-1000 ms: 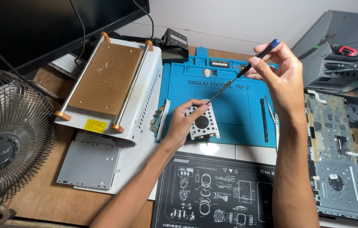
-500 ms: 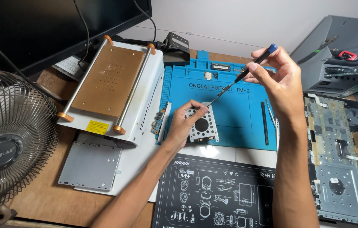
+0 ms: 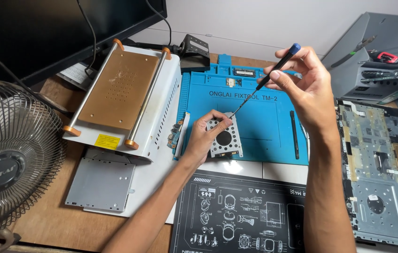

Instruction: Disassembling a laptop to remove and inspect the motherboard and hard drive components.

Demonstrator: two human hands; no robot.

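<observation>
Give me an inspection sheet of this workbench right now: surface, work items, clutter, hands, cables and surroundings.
Surface: wooden desk with a blue mat and a black printed mat.
Work items: perforated metal bracket on the blue mat; screwdriver, tip at the bracket.
Clutter: opened laptop base, grey metal plate, white heating plate machine, small circuit board.
Hands: left hand steadies the bracket; right hand holds the screwdriver.
Cables: black cables behind the machine.
Surroundings: fan, monitor, grey tool rack.

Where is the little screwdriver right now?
In the head view, the screwdriver is held in the right hand, tip on the perforated metal bracket on the blue mat.
</observation>
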